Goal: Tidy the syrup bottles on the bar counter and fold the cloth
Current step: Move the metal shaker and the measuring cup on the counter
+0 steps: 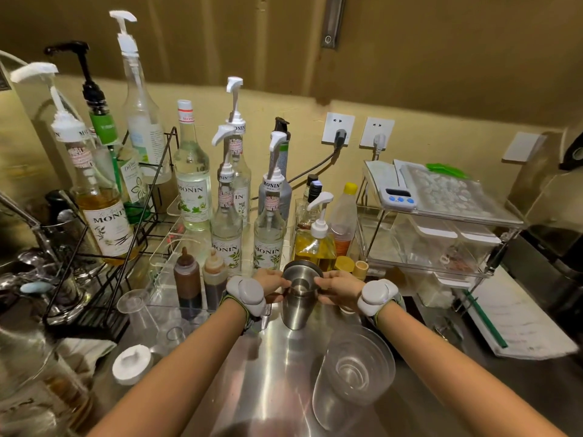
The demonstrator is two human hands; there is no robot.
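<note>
Steel bar counter [277, 389], yellow wall, syrup bottles [225, 234] behind, 2 hands [271, 283] gripping metal shaker [298, 305]

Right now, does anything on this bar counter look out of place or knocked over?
Yes: a stack of clear plastic cups lies on its side on the steel counter, near the person's right forearm. A loose white pump cap also sits apart from any bottle.

You stand at a café or bar prep station. Pump-topped Monin syrup bottles [225, 222] crowd the back of a stainless steel counter [271, 389], some in a black wire rack [104, 279]. A metal cocktail shaker [298, 298], stacked clear plastic cups [353, 373], brown sauce squeeze bottles [187, 275] and a digital timer [398, 197] sit nearby.
</note>
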